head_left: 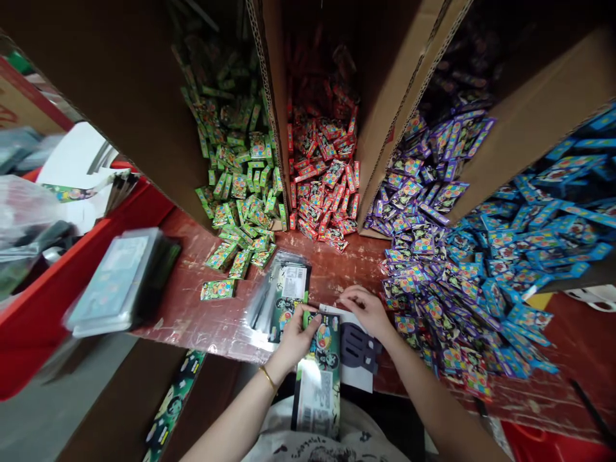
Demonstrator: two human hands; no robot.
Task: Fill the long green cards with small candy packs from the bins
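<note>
My left hand (297, 333) pinches the upper part of a green and black printed flat carton (318, 385), its thumb on the front face. The carton hangs over the table's front edge, close to my body. My right hand (366, 310) is just right of its top end, fingers curled together; whatever they hold, if anything, is hidden. Below that hand lies a white sheet (359, 380) with a dark purple cut-out shape (357, 346) on it, partly covered by the carton. Left of my left hand, a pile of similar printed cartons in clear sleeves (289, 282) rests on the table.
Cardboard bins hold small green boxes (240, 212), red boxes (327, 192), purple boxes (418, 224) and blue boxes (524, 237), spilling onto the red table (192, 308). At left are a stack of clear plastic cases (115, 282) and a red crate (115, 221). White scissors handles (594, 297) lie at right.
</note>
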